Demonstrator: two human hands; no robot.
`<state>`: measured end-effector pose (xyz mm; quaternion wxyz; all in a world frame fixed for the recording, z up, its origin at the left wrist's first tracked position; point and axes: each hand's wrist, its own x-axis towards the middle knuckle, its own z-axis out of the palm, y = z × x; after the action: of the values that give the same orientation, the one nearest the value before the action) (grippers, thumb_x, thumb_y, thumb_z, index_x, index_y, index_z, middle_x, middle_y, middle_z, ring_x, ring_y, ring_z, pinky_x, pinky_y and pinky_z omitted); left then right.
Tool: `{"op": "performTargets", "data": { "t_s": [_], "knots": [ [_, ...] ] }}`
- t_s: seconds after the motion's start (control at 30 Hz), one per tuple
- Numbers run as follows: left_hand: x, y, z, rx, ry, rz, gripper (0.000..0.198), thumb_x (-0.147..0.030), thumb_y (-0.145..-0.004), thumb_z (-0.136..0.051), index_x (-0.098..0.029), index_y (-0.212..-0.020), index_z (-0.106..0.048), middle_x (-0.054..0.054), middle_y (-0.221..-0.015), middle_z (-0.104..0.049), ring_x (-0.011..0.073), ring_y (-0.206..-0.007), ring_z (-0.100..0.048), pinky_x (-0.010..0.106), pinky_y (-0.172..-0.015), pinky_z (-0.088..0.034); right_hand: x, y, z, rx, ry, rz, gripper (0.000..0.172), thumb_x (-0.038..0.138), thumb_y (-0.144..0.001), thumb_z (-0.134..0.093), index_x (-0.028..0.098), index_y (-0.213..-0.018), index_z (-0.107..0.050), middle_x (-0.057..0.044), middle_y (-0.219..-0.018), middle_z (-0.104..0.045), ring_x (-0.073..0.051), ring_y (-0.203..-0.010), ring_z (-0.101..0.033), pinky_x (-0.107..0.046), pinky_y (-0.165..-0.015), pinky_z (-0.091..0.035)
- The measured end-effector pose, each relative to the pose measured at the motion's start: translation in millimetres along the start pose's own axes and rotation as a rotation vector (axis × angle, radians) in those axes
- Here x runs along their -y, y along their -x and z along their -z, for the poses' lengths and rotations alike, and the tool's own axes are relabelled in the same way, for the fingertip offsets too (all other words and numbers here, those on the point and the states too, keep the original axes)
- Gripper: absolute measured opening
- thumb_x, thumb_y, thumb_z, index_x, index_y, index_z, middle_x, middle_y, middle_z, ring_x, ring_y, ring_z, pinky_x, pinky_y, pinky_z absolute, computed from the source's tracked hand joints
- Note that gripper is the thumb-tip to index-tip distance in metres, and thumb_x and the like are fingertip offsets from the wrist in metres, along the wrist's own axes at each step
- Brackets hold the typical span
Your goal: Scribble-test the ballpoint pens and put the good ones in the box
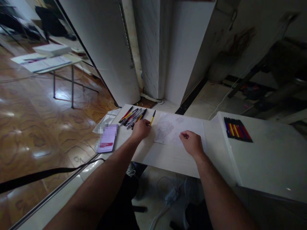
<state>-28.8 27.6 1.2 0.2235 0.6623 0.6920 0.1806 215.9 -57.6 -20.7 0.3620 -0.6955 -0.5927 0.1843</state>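
Note:
My left hand is closed around a yellow and black pen whose tip end points away from me, beside a sheet of paper covered in scribbles. Just left of that hand lies a pile of several pens on the white table. My right hand rests on the paper's near right part with its fingers curled in, pinching something small and red that I cannot make out.
A phone with a lit screen lies at the table's left edge. A flat pack of coloured pens sits on a second white surface to the right. White panels stand behind the table. Cables lie on the floor below.

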Motion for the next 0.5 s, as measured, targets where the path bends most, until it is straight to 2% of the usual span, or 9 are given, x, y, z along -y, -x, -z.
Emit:
{"op": "performTargets", "data": {
  "t_s": [0.1, 0.2, 0.33, 0.5],
  "knots": [
    [-15.7, 13.4, -10.7, 0.120, 0.279, -0.065, 0.025, -0.022, -0.074, -0.062, -0.014, -0.096, -0.071, 0.007, -0.085, -0.073, 0.0171, -0.071, -0.065, 0.025, -0.065, -0.048, 6.5, -4.9, -4.3, -0.048, -0.236, -0.064, 0.022, 0.037, -0.074, -0.065, 0.018, -0.081, -0.073, -0.006, -0.077, -0.073, -0.018, -0.069, -0.065, -0.031, -0.068, -0.051],
    [-27.9, 29.3, -22.1, 0.196, 0.415, -0.182, 0.022, -0.023, -0.074, -0.061, -0.015, -0.093, -0.070, 0.003, -0.080, -0.071, 0.0145, -0.067, -0.062, 0.024, -0.060, -0.046, 18.4, -10.8, -5.6, -0.103, -0.563, -0.183, 0.034, 0.046, -0.072, -0.068, 0.015, -0.086, -0.072, -0.003, -0.069, -0.068, -0.013, -0.056, -0.057, -0.025, -0.050, -0.046],
    [-35.7, 44.1, -28.2, 0.154, 0.354, -0.316, 0.018, -0.022, -0.074, -0.061, -0.017, -0.088, -0.070, 0.002, -0.080, -0.069, 0.0143, -0.070, -0.060, 0.025, -0.066, -0.047, 33.4, -16.3, -4.2, -0.146, -0.881, -0.254, 0.034, 0.046, -0.068, -0.073, 0.016, -0.083, -0.069, 0.000, -0.066, -0.063, -0.008, -0.048, -0.047, -0.019, -0.038, -0.035],
    [-38.1, 51.0, -26.6, 0.055, 0.224, -0.488, 0.018, -0.016, -0.075, -0.057, -0.018, -0.089, -0.069, 0.004, -0.084, -0.065, 0.0154, -0.075, -0.060, 0.026, -0.070, -0.047, 36.7, -17.5, -3.7, -0.174, -0.932, -0.284, 0.031, 0.042, -0.064, -0.078, 0.016, -0.072, -0.064, 0.003, -0.060, -0.060, -0.007, -0.045, -0.045, -0.018, -0.036, -0.033]
  ]
}}
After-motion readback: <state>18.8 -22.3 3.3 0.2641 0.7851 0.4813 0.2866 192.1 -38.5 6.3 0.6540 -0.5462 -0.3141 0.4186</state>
